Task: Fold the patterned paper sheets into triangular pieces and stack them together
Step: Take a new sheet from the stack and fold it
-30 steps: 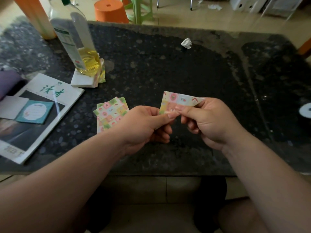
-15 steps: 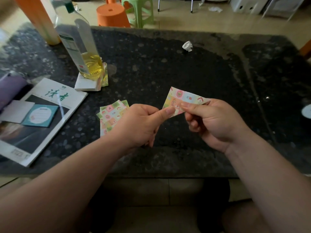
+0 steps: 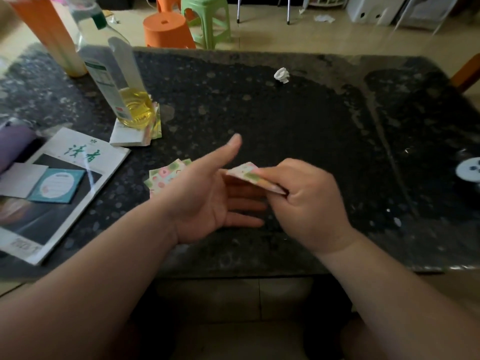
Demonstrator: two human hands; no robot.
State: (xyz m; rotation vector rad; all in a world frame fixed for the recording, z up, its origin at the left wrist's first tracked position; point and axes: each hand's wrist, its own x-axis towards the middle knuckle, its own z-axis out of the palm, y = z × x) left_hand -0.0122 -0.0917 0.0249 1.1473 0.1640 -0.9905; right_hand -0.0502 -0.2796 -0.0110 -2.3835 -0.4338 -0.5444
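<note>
I saw the right hand (image 3: 311, 203) pinching a folded sheet (image 3: 248, 174) — the left hand (image 3: 207, 201), just left, spread wide.

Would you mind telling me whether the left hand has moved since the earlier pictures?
Yes. The left hand has let go of the folded paper and opened palm-up, but it stays just right of the sheet stack.

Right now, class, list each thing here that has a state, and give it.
left hand, open, palm up, empty
right hand, pinching the folded paper
folded paper, held above the table
paper stack, flat on the table
bottle, upright, capped, nearly empty
magazine, closed
</note>
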